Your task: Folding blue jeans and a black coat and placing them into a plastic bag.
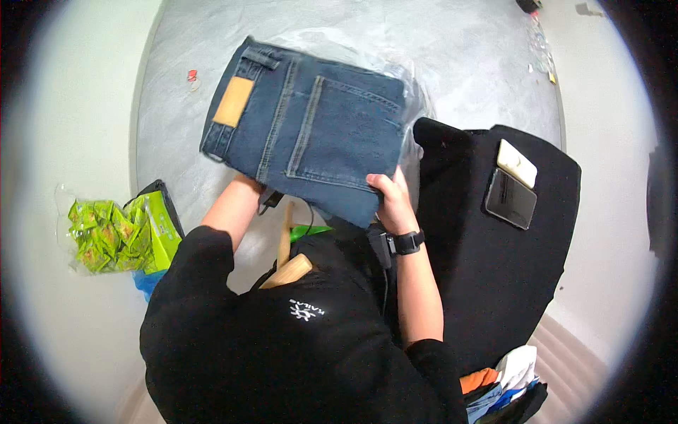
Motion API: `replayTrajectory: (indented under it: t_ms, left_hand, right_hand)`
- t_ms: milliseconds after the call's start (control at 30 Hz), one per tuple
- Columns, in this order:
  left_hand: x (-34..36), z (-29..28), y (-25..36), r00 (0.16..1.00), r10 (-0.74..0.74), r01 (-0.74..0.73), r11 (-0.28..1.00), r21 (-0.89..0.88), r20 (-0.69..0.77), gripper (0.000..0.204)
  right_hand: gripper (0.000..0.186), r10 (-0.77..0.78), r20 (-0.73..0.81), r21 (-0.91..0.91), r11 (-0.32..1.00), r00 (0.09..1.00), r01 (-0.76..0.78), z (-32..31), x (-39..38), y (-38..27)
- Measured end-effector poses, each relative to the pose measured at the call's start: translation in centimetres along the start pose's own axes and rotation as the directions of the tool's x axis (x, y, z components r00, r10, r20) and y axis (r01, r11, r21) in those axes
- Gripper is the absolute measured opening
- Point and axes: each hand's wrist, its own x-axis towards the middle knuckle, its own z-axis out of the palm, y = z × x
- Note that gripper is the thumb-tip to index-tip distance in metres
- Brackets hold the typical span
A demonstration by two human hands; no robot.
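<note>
one pair of jeans [346, 134] is held left of the black cloth [487, 283], apparently folded already, not laid down, right hand [395, 203] pinching an edge, left hand hidden, its grip i can't tell.

From here I see dark blue jeans [300, 120] held up at the upper middle of the frame, folded into a slightly tilted block. The waistband points left, with a tan patch [234, 102] on it; a back pocket [349, 134] with pale stitching faces up. Clear plastic [422, 106] shows along the block's right edge.
</note>
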Motion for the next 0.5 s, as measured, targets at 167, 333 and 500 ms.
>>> replayTrajectory:
  t_ms: [167, 333, 500]
  left_hand:
    - [-2.5, -2.3, -1.4, 0.999, -0.047, 0.048, 0.999, -0.024, 0.006, 0.099]
    - [-8.0, -7.2, -0.7, 0.999, -0.043, 0.044, 0.998, -0.038, 0.015, 0.098]
    - [-8.7, -9.1, -0.8, 1.0, -0.019, 0.02, 0.998, -0.062, 0.015, 0.098]
  right_hand:
    - [0.06, 0.189, 0.12, -0.193, 0.967, 0.975, -0.164, -0.5, 1.6, 0.1]
    - [0.047, 0.254, 0.314, -0.371, 0.92, 0.915, -0.128, 0.2, 5.2, -0.1]
    - [0.035, -0.328, 0.213, -0.795, 0.49, 0.92, 0.359, -2.8, 11.6, 1.3]
